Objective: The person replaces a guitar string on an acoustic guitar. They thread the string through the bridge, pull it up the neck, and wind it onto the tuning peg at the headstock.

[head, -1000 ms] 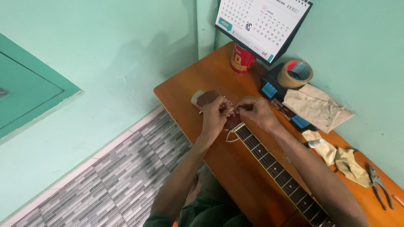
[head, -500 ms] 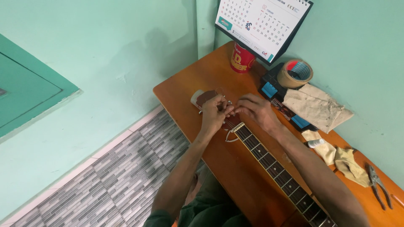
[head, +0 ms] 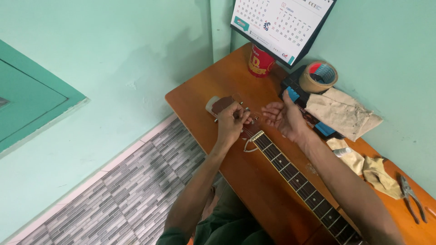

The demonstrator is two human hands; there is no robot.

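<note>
A wooden surface (head: pixel 204 97) is filling the corner between two pale green walls, and a guitar (head: pixel 290 170) is lying across it, its neck running from the lower right up to the headstock (head: pixel 223 104) near the surface's left edge. The person's arms are reaching in from below. A desk calendar (head: pixel 277 22) is leaning against the wall at the back, with a red cup (head: pixel 260 62) standing just in front of it. A grubby cloth (head: pixel 343 113) is lying to the right of the guitar, partly over a dark box with blue parts (head: pixel 294 93), and a roll of tape (head: pixel 320 77) is sitting on that box. Further right, smaller rags (head: pixel 374 170) are lying crumpled, and a pair of pliers (head: pixel 411 197) is resting near the surface's right end.

The left hand (head: pixel 231 122) is curling over the headstock, fingers closed together around the tuning pegs (head: pixel 249 119). The right hand (head: pixel 284 118) is hovering just right of the headstock, palm up, fingers spread apart and holding nothing.
</note>
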